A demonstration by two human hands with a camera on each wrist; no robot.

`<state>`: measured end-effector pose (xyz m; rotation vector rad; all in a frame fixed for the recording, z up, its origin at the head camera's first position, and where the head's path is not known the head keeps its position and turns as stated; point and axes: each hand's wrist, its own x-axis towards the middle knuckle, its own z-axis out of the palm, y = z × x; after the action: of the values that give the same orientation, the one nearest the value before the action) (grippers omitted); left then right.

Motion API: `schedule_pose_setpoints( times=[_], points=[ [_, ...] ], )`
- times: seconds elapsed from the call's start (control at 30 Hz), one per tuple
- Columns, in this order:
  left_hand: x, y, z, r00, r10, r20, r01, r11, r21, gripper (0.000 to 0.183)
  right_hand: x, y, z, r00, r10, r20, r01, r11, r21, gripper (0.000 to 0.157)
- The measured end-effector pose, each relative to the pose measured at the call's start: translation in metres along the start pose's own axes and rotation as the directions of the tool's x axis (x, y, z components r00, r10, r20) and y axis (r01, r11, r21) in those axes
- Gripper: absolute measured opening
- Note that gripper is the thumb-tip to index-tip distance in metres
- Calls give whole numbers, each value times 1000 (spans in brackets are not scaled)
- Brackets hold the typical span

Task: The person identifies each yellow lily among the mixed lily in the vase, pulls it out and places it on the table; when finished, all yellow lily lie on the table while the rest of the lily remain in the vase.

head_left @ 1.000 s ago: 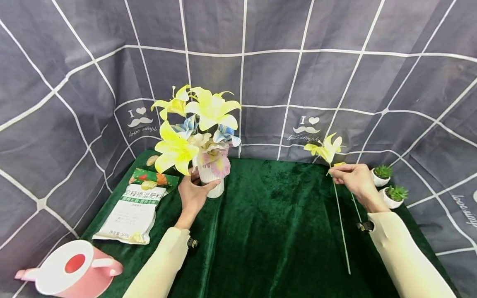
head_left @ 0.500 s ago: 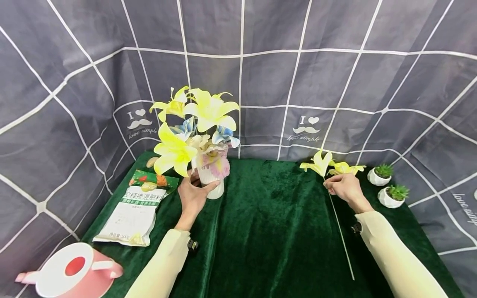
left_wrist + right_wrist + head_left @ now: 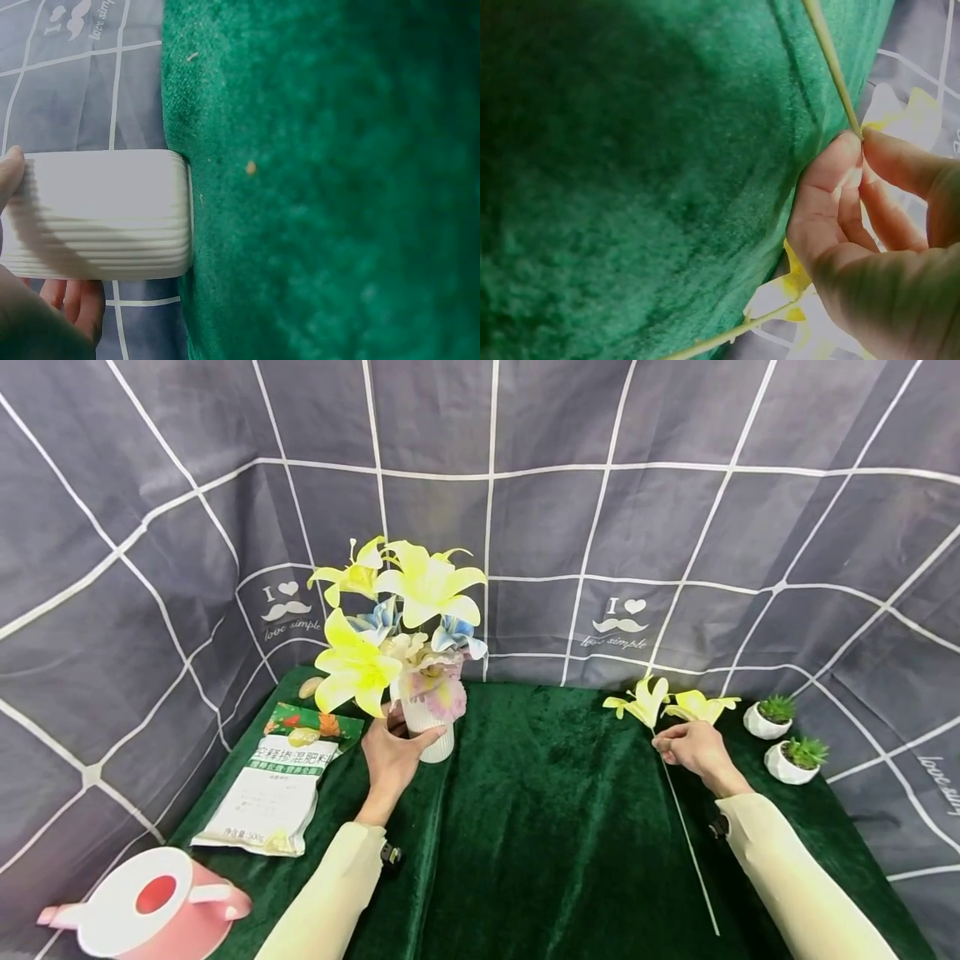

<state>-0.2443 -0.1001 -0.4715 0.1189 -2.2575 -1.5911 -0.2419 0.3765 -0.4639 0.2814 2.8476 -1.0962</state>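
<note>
My left hand (image 3: 392,758) grips the white ribbed vase (image 3: 431,739), thumb on the near side and fingers around its far side. The vase stands upright on the green cloth and holds yellow lilies (image 3: 429,583), blue flowers (image 3: 455,635) and a pink flower (image 3: 444,695). At the right, my right hand (image 3: 696,750) pinches the thin stem of a yellow lily (image 3: 642,702) between thumb and fingertips, just below the bloom. Its long stem slants toward me over the cloth. Behind that hand shows a second yellow lily (image 3: 701,706), whose stem (image 3: 727,336) appears in the right wrist view.
Left of the vase lies a fertilizer bag (image 3: 262,789), with a pink watering can (image 3: 153,906) nearer me. Two potted succulents (image 3: 797,760) in white pots stand at the right edge. Grey checked fabric (image 3: 547,527) walls the table's back and sides.
My right hand has come down and slightly left with the lily, bringing its bloom lower. The second lily's bloom has come into view beside it. The left hand keeps holding the vase in place.
</note>
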Motion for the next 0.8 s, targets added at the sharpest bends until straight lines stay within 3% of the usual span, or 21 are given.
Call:
schedule_pose_setpoints(
  times=[0.33, 0.5, 0.63, 0.8],
  points=[
    [0, -1, 2, 1000, 6, -20, -6, 999, -35, 65, -6, -8, -2, 1000, -7, -1, 7, 999, -33, 26],
    [0, -3, 4, 1000, 4, -18, -5, 1000, -19, 66, -14, -21, -4, 998, -31, -53, 28, 998, -59, 25],
    [1, -4, 4, 1000, 3, -23, -4, 1000, -12, 67, -27, -50, -7, 987, -98, -127, 91, 994, -65, 24],
    [1, -4, 2, 1000, 8, -22, -8, 1000, -26, 65, -52, -114, -9, 955, -217, -201, 230, 972, 41, 23]
  ],
)
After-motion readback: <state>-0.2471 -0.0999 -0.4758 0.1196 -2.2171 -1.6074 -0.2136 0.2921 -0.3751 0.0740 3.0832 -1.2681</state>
